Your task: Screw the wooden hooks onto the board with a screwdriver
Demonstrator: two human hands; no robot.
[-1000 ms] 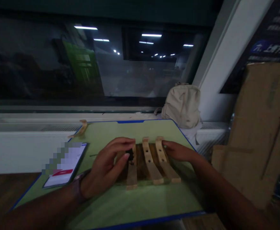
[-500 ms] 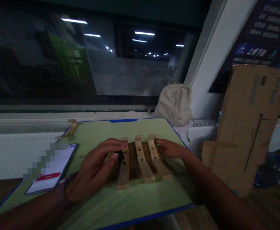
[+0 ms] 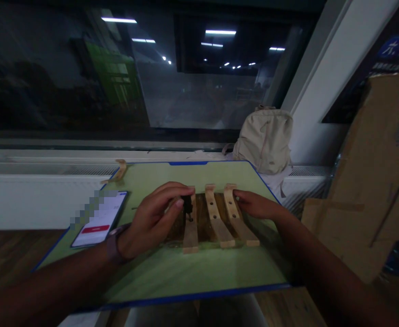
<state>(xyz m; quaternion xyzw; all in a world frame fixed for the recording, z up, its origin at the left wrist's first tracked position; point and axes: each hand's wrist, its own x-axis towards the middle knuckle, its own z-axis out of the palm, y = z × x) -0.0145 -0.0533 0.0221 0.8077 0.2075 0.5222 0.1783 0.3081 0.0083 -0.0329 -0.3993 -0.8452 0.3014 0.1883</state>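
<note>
My left hand point(image 3: 160, 215) pinches a short black screwdriver point(image 3: 187, 205) between thumb and fingers. Its metal tip stands at a hole in the left curved wooden slat point(image 3: 190, 236). Two more slats lie beside it, a middle one point(image 3: 221, 229) and a right one point(image 3: 242, 227), each with two dark holes. All three rest across a dark brown, glossy panel point(image 3: 203, 222). At the upper right edge, my right hand point(image 3: 256, 204) has its fingers closed around the side of the right slat; its fingertips are partly hidden.
A green board with a blue rim point(image 3: 240, 272) carries the work. On its left lies a phone point(image 3: 99, 222) with a lit screen; another curved wooden piece point(image 3: 119, 172) sits at the far left corner. Beyond stand a beige backpack point(image 3: 266, 141) and, at right, a tall cardboard box point(image 3: 366, 181).
The camera view has turned left, so everything sits farther right in the picture. My left hand keeps the screwdriver at the left slat, and my right hand stays at the right slat.
</note>
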